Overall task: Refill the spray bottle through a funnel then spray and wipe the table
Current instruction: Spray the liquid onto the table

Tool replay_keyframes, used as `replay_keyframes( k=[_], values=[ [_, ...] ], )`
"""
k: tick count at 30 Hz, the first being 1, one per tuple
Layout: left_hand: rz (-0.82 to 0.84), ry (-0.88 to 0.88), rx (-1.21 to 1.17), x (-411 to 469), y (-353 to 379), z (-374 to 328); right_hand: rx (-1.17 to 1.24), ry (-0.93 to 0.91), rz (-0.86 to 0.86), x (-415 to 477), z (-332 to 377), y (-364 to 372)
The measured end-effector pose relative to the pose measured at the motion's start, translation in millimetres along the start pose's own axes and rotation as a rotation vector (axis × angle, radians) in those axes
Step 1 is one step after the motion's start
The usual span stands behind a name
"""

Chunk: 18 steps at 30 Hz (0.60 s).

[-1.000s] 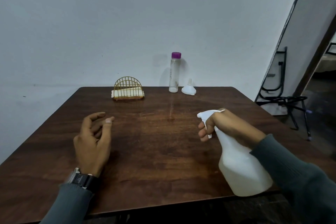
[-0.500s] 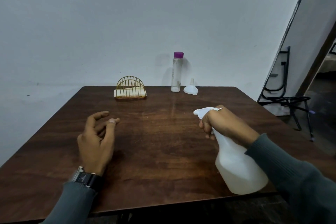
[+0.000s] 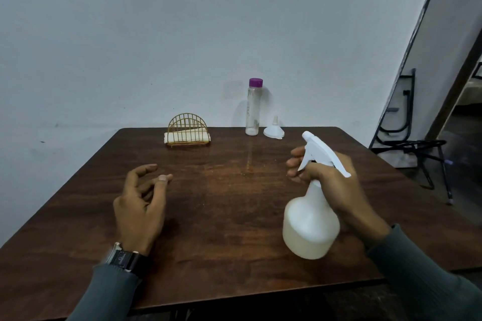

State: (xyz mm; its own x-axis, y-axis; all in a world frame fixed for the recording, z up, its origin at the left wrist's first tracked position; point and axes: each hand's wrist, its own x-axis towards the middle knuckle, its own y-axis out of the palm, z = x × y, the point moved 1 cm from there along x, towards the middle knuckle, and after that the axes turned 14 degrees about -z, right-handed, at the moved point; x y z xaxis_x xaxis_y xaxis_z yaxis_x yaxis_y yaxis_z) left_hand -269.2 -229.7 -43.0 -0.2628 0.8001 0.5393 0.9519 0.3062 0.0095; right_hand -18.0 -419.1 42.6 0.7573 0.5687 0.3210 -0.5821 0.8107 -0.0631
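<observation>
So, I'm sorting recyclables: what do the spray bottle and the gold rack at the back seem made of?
Spray bottle: probably plastic, going by its milky, slightly translucent body with a matte look. Gold rack: likely thin metal wire, with a shiny gold finish, bent into arches.

The one dark brown wooden worktop [image 3: 224,216] carries two bottles, one white plastic spray bottle [image 3: 310,224] and one tall clear bottle with a purple cap [image 3: 252,109], plus one small white funnel [image 3: 273,130] and one gold wire arched holder [image 3: 188,122] with pale folded cloth [image 3: 186,136] in it, whose number of pieces cannot be told. Two hands are in view, one left hand [image 3: 140,206] and one right hand [image 3: 328,177], along with one dark wristwatch [image 3: 125,258]. The black folded metal furniture [image 3: 407,143] at the right is too tangled to count.
</observation>
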Motion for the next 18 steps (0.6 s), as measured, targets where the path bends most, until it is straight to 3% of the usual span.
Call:
replay_keyframes(
  k=[3,7,13,18],
  values=[
    [0.013,0.008,0.009,0.1,1.0,-0.9,-0.075,-0.028,-0.022,-4.0,-8.8,-1.3],
    [0.024,0.018,0.017,-0.4,0.5,-0.4,-0.35,-0.031,0.004,-15.2,-19.8,-13.4],
    [0.054,-0.037,0.048,8.2,7.5,2.0,-0.673,0.05,0.233,-43.2,-31.2,-42.0],
    [0.244,-0.088,0.112,23.5,21.1,6.1,-0.721,0.017,0.262,-43.4,-30.1,-41.5]
  ],
)
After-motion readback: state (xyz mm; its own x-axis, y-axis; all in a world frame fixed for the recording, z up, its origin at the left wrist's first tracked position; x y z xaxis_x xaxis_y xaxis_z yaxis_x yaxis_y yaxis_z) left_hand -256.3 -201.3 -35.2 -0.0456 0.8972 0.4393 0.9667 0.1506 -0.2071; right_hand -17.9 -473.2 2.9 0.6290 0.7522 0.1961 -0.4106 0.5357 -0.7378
